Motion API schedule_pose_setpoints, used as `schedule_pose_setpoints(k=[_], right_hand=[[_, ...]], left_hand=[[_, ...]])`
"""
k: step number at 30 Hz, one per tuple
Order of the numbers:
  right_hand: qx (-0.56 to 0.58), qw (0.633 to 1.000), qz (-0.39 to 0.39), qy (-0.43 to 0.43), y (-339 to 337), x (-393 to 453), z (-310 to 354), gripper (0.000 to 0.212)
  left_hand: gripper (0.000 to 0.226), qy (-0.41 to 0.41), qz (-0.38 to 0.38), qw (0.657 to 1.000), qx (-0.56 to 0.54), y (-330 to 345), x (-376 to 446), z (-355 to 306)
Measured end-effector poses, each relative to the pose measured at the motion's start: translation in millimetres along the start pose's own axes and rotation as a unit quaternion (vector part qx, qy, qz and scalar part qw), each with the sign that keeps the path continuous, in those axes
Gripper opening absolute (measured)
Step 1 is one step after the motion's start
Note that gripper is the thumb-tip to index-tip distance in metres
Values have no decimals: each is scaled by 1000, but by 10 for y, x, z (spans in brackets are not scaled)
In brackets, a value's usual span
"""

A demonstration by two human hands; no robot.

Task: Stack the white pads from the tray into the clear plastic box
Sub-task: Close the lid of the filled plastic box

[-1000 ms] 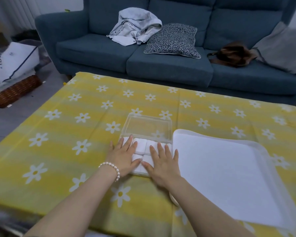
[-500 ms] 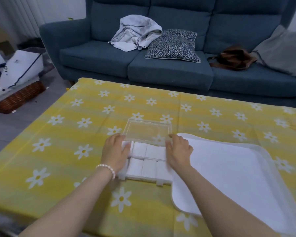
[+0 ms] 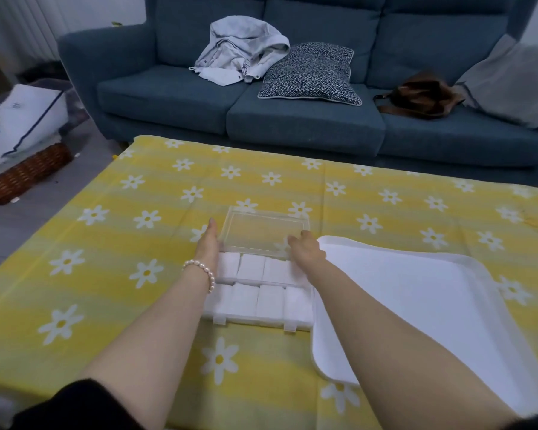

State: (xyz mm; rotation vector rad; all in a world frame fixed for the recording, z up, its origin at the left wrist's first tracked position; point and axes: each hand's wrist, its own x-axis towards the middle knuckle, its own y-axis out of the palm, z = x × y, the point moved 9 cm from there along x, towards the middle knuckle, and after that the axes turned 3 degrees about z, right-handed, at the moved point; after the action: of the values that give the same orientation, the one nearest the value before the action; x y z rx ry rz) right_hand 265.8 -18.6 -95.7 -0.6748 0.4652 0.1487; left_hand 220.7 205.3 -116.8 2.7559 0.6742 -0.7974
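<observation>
right, both hands are up at the lid [image 3: 263, 232] of the clear plastic box [image 3: 258, 293] on the yellow daisy tablecloth [image 3: 112, 243]. the left hand [image 3: 208, 245] lies along the lid's left edge, thumb pointing away, the rest of its fingers hidden behind the palm, so how tightly it holds i cannot tell; it is touching that edge. a pearl bracelet [image 3: 201, 273] sits on that wrist. the right hand [image 3: 306, 248] is at the lid's near right corner, fingers curled onto the rim, pinching it. the lid itself is open, folded back beyond the box's far side, and you can see the daisies straight through it.

now the white pads [image 3: 250, 294]: they are inside the box, packed side by side in 2 rows, filling it wall to wall, tops about level with the rim. 2 small clear latches stick out of the near wall. just beside the box on the right, touching its side, lies the white tray [image 3: 448, 305], its floor bare and white, the right forearm crossing its near left corner.

behind the table stands a blue sofa [image 3: 292, 119] carrying a crumpled grey jacket [image 3: 243, 54], a patterned cushion [image 3: 311, 74] and a brown bag [image 3: 416, 96]. a wicker basket [image 3: 25, 172] sits on the floor at left.
</observation>
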Motion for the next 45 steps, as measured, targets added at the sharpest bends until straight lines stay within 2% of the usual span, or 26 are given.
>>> schedule_pose_setpoints(k=[2, 5, 7, 9, 11, 13, 15, 17, 19, 21, 23, 25, 28, 32, 36, 40, 45], right_hand=[[169, 986, -1, 15, -25, 17, -32, 50], [421, 906, 24, 35, -60, -31, -148, 39], [502, 863, 28, 49, -123, -101, -201, 39], [521, 852, 43, 34, -184, -113, -207, 58], [481, 874, 60, 2, -248, -168, -135, 66], [421, 903, 76, -34, -294, -280, -72, 62], [354, 929, 95, -57, -290, -453, -35, 39], [244, 959, 97, -103, -294, -635, -19, 20], [143, 974, 101, -143, -233, -793, -81, 8], [36, 981, 88, -169, -157, -915, -197, 27], [-47, 980, 65, -181, -100, -1004, -292, 38], [-91, 977, 39, -188, -61, -1070, -365, 41], [-80, 982, -14, -172, -67, -1140, -488, 41], [-26, 987, -70, -146, -57, -1187, -583, 42], [-5, 990, -108, -96, -80, -1136, -688, 46], [-43, 991, -102, -70, -48, -1090, -752, 50], [-53, 992, -114, -9, -81, -1098, -847, 51]], left_hand=[[66, -12, -5, 996, -92, -50, -13, 14], [72, -14, -3, 990, -139, -105, -27, 33], [78, -6, 11, 988, -155, -109, 7, 38], [81, 7, 34, 985, -168, -94, -4, 2], [81, 21, 47, 983, -175, -100, -40, -50], [74, 18, 64, 986, -154, -94, -129, -75], [49, -4, 85, 991, -102, -108, -223, -54], [27, -31, 144, 988, -35, -101, -373, -36], [31, -43, 200, 979, 26, -105, -531, 18], [45, -18, 180, 979, 94, -192, -650, 65], [41, 38, 139, 974, 173, -270, -727, 92], [35, 84, 119, 954, 261, -315, -770, 147], [42, 88, 74, 931, 346, -447, -759, 274], [43, 117, 47, 919, 374, -482, -738, 331], [37, 128, 31, 932, 337, -517, -726, 351], [24, 123, -1, 937, 327, -565, -749, 406], [21, 130, -24, 935, 328, -595, -793, 417]])
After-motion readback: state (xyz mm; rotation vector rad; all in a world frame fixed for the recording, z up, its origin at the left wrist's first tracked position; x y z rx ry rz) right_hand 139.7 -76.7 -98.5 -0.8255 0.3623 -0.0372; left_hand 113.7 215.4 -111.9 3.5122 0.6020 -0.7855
